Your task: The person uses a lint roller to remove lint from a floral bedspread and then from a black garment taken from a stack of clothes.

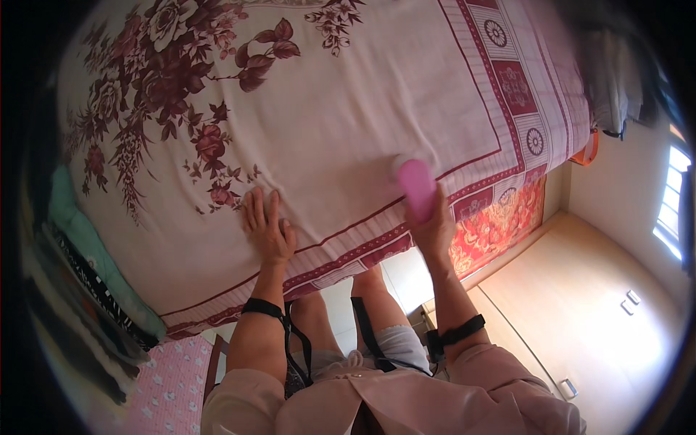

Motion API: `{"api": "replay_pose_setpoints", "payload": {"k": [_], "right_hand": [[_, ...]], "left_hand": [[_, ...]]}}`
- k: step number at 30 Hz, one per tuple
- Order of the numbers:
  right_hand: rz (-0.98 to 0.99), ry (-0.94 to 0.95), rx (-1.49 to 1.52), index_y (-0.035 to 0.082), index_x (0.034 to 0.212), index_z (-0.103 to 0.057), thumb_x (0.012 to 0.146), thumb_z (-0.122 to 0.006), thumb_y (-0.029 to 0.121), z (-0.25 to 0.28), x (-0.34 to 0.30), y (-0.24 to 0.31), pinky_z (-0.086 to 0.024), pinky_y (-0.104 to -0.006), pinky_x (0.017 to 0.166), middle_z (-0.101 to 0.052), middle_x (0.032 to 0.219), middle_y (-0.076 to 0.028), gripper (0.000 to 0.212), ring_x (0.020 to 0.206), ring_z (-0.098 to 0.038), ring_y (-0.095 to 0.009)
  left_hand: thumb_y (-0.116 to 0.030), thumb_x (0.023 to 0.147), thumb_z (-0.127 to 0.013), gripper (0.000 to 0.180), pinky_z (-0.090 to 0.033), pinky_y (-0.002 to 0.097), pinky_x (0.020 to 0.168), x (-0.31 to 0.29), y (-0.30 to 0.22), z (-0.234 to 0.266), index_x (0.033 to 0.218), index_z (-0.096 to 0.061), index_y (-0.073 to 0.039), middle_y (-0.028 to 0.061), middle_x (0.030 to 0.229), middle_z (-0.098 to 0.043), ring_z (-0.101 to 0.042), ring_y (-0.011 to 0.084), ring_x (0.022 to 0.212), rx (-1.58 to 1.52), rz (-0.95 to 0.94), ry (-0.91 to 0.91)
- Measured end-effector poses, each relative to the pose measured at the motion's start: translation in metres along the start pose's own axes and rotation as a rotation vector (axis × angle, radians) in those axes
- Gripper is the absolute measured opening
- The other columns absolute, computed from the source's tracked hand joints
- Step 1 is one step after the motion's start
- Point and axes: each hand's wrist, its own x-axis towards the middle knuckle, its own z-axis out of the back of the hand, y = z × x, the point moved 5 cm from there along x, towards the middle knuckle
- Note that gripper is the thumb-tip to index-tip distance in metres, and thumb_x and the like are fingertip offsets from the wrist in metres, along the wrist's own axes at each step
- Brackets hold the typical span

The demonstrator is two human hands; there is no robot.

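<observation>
A cream bedsheet (333, 138) with dark red flowers and a patterned maroon border covers the bed before me. My left hand (268, 230) lies flat on it near the printed leaves, fingers stretched and holding nothing. My right hand (433, 230) grips a smooth pink, rounded handheld tool (416, 187) near the border. Its pale far end rests on or just above the cloth; the contact itself is hidden. Exactly what kind of tool it is, I cannot make out. Shallow wrinkles run through the sheet between and beyond my hands.
Folded mint-green fabric (65, 199) lies along the bed's left side, above a pink patterned cloth (170, 384). To the right are a red and gold patterned cloth (500, 228), a pale wooden cabinet (573, 290) and a bright window (673, 196). Dark straps circle my forearms.
</observation>
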Motion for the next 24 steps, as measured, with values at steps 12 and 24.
{"api": "replay_pose_setpoints", "payload": {"k": [12,24], "right_hand": [[0.259,0.236,0.058,0.003,0.127,-0.051,0.072,-0.077,0.029,-0.01,-0.017,0.025,-0.053,-0.0391,0.06,-0.065,0.09,-0.013,0.067,0.071,-0.065,-0.028],[-0.079,0.037,0.041,0.007,0.13,-0.045,0.073,-0.073,0.032,-0.018,0.086,0.005,-0.052,-0.0462,0.068,-0.064,0.095,-0.019,0.069,0.078,-0.065,-0.037]], "left_hand": [[-0.029,0.09,-0.035,0.052,-0.024,0.053,0.109,0.003,-0.003,0.0,0.132,-0.052,-0.004,0.0225,0.143,-0.04,-0.036,0.0424,0.132,0.024,-0.036,-0.04],[-0.028,0.088,-0.036,0.054,-0.023,0.0536,0.109,0.002,-0.003,-0.001,0.135,-0.049,-0.004,0.0234,0.144,-0.038,-0.032,0.0429,0.134,0.041,-0.021,0.002]]}}
